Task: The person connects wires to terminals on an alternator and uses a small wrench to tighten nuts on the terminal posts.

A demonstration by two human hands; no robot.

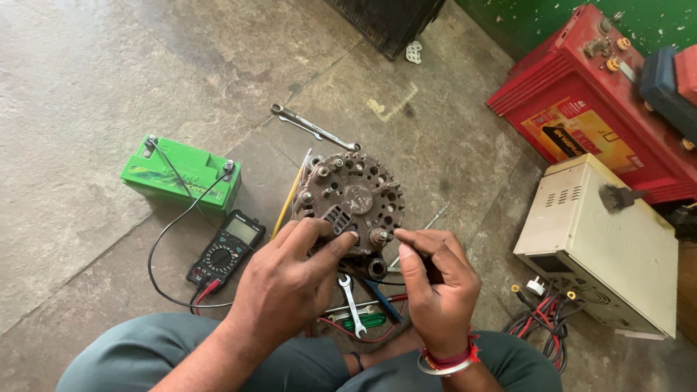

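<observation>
A round grey alternator [353, 196] with a slotted back cover stands on the concrete floor in front of me. My left hand [287, 279] grips its near left edge, thumb pressed on the cover. My right hand [435, 283] is at the near right edge, fingertips pinched beside a stud nut on the housing; whether it holds a small part or tool I cannot tell. A small spanner [352, 305] and a green-handled screwdriver [361, 320] lie on the floor between my hands, amid red and black wires.
A black multimeter [226, 249] is wired to a green battery [181, 174] at left. A long spanner [314, 129] lies beyond the alternator. A cream metal box [602, 247] and a red battery [588, 101] stand at right. My knees fill the bottom edge.
</observation>
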